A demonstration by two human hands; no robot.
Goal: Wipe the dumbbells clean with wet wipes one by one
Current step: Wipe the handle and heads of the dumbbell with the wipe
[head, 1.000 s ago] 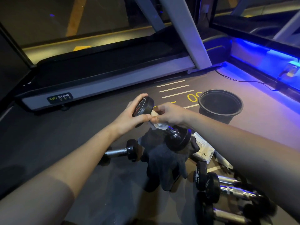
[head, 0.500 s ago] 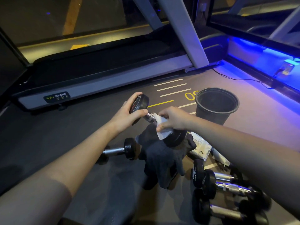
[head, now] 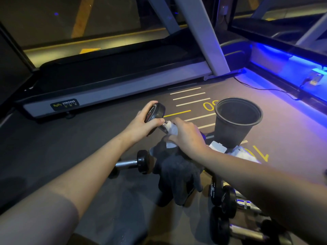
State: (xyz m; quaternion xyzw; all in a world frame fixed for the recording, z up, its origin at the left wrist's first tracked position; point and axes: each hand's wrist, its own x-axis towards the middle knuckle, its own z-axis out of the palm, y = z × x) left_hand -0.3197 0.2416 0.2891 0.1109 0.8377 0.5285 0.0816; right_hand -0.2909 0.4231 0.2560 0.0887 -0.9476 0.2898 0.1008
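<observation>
My left hand (head: 142, 126) grips the upper black head of a small dumbbell (head: 155, 112), held tilted above the floor. My right hand (head: 187, 138) is closed around its chrome handle with a white wet wipe (head: 172, 129) pressed against the metal. The dumbbell's lower head is hidden behind my right hand. One more dumbbell (head: 134, 162) lies on the floor to the left, and several others (head: 228, 206) lie at the lower right. A white pack of wipes (head: 218, 146) sits beside my right wrist.
A dark cloth (head: 177, 174) lies crumpled on the floor under my hands. A black bucket (head: 237, 121) stands just right of them. A treadmill (head: 109, 89) runs across the back, and a blue-lit ledge with a cable (head: 265, 88) lines the right side.
My right hand has slid the wipe up along the handle toward the upper head, after being lower near the other head. My left hand has kept its grip.
</observation>
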